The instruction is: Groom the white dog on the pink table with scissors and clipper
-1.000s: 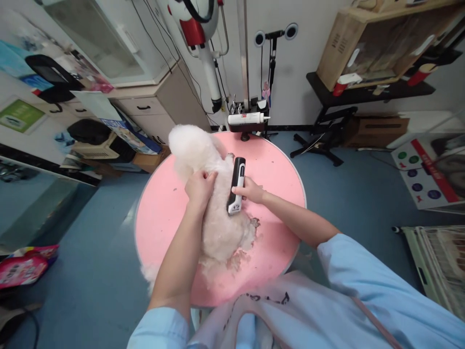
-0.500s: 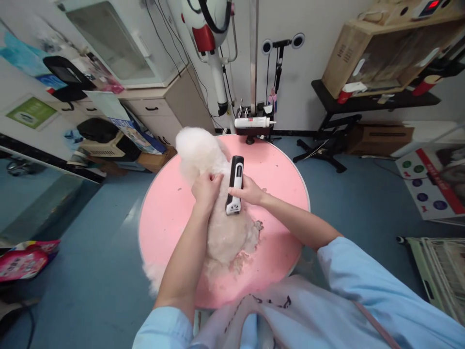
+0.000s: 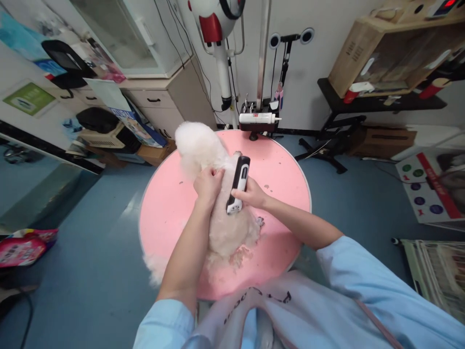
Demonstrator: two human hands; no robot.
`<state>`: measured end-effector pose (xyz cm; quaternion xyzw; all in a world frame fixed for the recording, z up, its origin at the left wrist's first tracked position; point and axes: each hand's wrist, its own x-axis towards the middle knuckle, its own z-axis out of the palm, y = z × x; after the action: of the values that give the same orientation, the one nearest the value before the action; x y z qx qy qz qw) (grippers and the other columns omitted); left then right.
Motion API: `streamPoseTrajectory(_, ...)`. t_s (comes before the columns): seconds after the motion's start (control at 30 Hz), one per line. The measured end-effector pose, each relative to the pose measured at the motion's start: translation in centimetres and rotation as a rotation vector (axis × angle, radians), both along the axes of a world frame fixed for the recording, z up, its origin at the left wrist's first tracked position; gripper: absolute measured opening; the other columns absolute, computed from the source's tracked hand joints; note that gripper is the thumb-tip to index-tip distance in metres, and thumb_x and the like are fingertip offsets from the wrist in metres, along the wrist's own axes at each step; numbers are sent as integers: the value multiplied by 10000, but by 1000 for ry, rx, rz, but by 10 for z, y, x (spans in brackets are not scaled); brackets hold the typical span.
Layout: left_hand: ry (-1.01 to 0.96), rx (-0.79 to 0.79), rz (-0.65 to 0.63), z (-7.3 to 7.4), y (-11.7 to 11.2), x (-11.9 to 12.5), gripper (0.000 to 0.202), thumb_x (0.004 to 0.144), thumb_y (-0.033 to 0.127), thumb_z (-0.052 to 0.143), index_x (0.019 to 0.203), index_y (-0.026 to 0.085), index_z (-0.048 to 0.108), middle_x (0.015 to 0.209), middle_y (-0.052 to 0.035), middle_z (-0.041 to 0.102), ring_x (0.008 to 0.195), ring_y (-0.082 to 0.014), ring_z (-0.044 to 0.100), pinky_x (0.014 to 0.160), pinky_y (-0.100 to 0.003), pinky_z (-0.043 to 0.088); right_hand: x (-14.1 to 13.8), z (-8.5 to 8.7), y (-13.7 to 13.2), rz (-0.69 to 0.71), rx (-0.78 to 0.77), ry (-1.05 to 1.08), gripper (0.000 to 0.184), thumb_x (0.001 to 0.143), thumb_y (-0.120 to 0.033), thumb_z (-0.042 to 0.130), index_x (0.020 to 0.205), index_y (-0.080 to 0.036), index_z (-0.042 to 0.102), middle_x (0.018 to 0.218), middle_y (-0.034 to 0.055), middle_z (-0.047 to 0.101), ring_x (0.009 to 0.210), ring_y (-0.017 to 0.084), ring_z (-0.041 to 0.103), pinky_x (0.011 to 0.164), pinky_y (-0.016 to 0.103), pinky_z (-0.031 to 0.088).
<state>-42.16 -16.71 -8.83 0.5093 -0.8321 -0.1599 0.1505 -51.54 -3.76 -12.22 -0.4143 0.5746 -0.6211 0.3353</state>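
Observation:
A small white fluffy dog [image 3: 203, 145] stands on a round pink table [image 3: 165, 208], its head toward the far side. My left hand [image 3: 208, 185] grips the fur on the dog's back, fingers closed. My right hand [image 3: 250, 196] holds a black and white electric clipper [image 3: 239, 184], its blade end down against the dog's back and its body tilted away from me. Loose cut fur [image 3: 236, 257] lies on the table behind the dog.
A white bottle [image 3: 257, 118] lies on a small tray at the table's far edge, by an upright pole [image 3: 263, 53]. A dryer nozzle [image 3: 221, 72] hangs at the back. A cabinet [image 3: 170, 102] stands at the left, a black shelf [image 3: 363, 104] at the right. Blue floor surrounds the table.
The clipper has shifted slightly up the dog's back and tilted to the right. My left hand keeps its grip on the fur. The view has drifted a little.

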Motion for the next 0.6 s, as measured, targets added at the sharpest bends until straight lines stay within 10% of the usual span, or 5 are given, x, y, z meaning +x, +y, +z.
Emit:
streamPoseTrajectory(0.13,-8,11,-60,6,6,8,344,832,498,493,738,195,624,813,-80,666,811,-250,615,696,-325,426,1,5,33,197,-22,-47,313,653,-395,720,822,-163,595,799,47,667,738,190,621,707,341,534)
streamPoseTrajectory(0.33,44,-58,-255,1,34,32,412,833,420,545,1131,153,645,1151,-144,600,1093,-291,548,945,-388,418,-25,5,10,-33,-8,-41,330,667,-449,689,771,-166,554,695,18,617,625,135,556,569,258,478)
streamPoseTrajectory(0.6,120,-109,-172,-20,14,36,306,867,394,544,1027,154,649,1029,-109,635,1002,-243,575,889,-331,432,6,-18,32,129,15,-145,460,600,-491,747,859,-167,549,796,21,642,712,156,593,619,272,508)
